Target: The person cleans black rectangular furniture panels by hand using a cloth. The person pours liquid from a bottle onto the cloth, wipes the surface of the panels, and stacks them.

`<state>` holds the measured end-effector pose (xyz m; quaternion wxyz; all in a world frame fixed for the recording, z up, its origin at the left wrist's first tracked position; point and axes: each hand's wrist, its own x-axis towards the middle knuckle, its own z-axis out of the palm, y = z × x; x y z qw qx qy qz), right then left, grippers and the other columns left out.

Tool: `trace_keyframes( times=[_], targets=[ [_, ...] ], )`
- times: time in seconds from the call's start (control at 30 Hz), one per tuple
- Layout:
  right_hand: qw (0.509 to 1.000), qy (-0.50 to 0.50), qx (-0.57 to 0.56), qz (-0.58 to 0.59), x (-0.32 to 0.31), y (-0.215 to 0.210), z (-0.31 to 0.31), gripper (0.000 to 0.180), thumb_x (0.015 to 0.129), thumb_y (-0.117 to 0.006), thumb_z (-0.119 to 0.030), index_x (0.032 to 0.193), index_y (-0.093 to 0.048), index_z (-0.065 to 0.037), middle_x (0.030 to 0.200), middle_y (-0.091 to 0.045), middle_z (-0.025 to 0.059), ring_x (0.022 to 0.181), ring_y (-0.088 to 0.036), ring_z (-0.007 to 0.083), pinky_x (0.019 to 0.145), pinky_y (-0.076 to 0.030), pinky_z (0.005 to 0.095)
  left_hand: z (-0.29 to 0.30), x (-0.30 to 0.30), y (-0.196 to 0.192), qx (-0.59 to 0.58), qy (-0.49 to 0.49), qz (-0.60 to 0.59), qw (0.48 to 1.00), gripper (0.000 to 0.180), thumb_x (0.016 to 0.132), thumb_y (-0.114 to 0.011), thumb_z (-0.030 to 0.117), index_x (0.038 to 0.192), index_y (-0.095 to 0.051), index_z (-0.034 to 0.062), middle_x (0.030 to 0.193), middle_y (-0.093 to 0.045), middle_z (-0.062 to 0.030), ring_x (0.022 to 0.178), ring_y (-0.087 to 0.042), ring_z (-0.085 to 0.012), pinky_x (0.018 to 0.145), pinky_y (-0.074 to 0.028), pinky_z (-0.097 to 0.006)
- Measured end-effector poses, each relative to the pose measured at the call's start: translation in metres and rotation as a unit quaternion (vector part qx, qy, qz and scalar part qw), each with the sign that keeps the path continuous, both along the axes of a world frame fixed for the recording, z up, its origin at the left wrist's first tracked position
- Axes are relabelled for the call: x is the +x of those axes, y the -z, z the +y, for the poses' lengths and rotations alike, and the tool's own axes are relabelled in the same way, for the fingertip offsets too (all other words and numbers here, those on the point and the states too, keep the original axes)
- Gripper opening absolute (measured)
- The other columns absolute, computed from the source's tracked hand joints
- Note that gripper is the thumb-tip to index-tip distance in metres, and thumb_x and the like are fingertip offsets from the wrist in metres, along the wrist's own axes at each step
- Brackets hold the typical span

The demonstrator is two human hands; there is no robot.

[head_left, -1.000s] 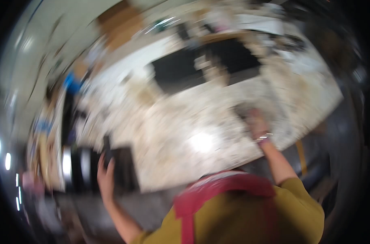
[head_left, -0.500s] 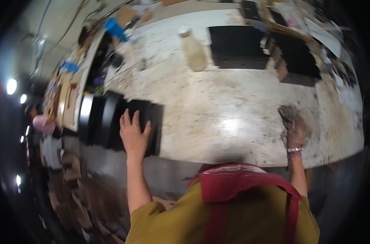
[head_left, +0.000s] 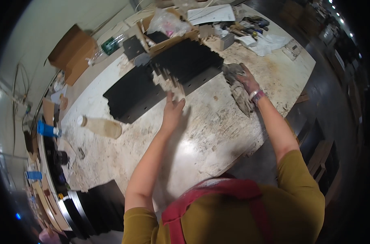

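My left hand (head_left: 173, 110) reaches over the worktable with its fingers apart and nothing in them. Its fingertips are close to the near edges of two groups of black boards. The left group (head_left: 132, 93) has a ragged left end, and the right group (head_left: 189, 63) lies against it at a stepped, pale-ended gap. Small dark holes run along their near sides. My right hand (head_left: 248, 80), stained dark at the fingers, grips a crumpled grey rag (head_left: 238, 91) just off the right group's right end.
A plastic bottle (head_left: 99, 126) of cloudy liquid lies left on the worn white tabletop (head_left: 209, 134). More black pieces (head_left: 99, 209) are stacked at the lower left. Behind the boards sits a cardboard box (head_left: 168, 44) holding a plastic bag; tools (head_left: 250, 26) and papers lie at the far right.
My view has swung to the right. My left hand has left the black stack at the left and reached over to the boards. My right hand has moved the rag near the boards' right end.
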<state>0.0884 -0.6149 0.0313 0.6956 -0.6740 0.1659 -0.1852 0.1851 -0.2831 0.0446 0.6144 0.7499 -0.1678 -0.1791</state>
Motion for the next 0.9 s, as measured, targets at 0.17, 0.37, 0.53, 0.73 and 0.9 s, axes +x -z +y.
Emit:
trace_keyframes(
  times=[0.17, 0.37, 0.53, 0.73, 0.9],
  targets=[
    [0.958, -0.085, -0.129, 0.242, 0.046, 0.028, -0.023, 0.045, 0.078, -0.07, -0.033, 0.117, -0.065, -0.011, 0.099, -0.066, 0.0047, 0.089, -0.058, 0.0144, 0.079, -0.049, 0.0342, -0.048, 0.013, 0.024, -0.049, 0.007, 0.023, 0.998, 0.085, 0.089, -0.063, 0.031, 0.151, -0.012, 0.0043, 0.137, -0.047, -0.0145, 0.125, -0.045, -0.0238, 0.104, -0.033, -0.03],
    [0.976, -0.063, -0.171, 0.116, 0.02, 0.016, 0.029, 0.07, 0.084, -0.066, -0.04, 0.138, -0.042, -0.003, 0.128, -0.057, 0.016, 0.112, -0.056, 0.0244, 0.094, -0.045, 0.0334, -0.021, -0.005, 0.037, -0.016, -0.03, -0.041, 0.999, 0.078, 0.094, -0.057, 0.025, 0.151, -0.01, -0.0005, 0.147, -0.034, -0.0183, 0.128, -0.039, -0.0249, 0.106, -0.029, -0.032],
    [0.965, -0.219, -0.061, 0.127, -0.048, -0.03, 0.072, 0.063, 0.087, -0.066, -0.03, 0.138, -0.043, -0.001, 0.13, -0.057, 0.012, 0.114, -0.056, 0.0203, 0.097, -0.044, 0.0319, 0.059, -0.05, 0.02, -0.088, -0.048, 0.117, 0.988, 0.034, 0.097, -0.05, 0.014, 0.128, -0.043, 0.002, 0.116, -0.056, -0.0109, 0.101, -0.056, -0.0185, 0.087, -0.046, -0.031],
    [0.914, -0.194, -0.357, 0.017, -0.059, -0.085, 0.214, 0.051, 0.087, -0.056, -0.016, 0.136, -0.043, -0.01, 0.13, -0.053, 0.0083, 0.107, -0.058, 0.0181, 0.091, -0.048, 0.0329, 0.117, -0.132, 0.038, -0.12, -0.096, 0.266, 0.952, 0.032, 0.093, -0.048, 0.003, 0.124, -0.042, 0.0026, 0.111, -0.056, -0.0108, 0.093, -0.055, -0.0175, 0.078, -0.047, -0.03],
    [0.868, -0.192, -0.457, -0.037, -0.045, 0.027, 0.272, 0.029, 0.089, -0.05, -0.023, 0.116, -0.061, -0.017, 0.112, -0.06, 0.0006, 0.106, -0.059, 0.0216, 0.092, -0.048, 0.0383, 0.138, -0.149, 0.05, -0.078, -0.085, 0.29, 0.95, 0.031, 0.088, -0.052, -0.001, 0.119, -0.047, 0.0032, 0.106, -0.058, -0.0085, 0.089, -0.059, -0.0156, 0.068, -0.05, -0.028]
  ],
)
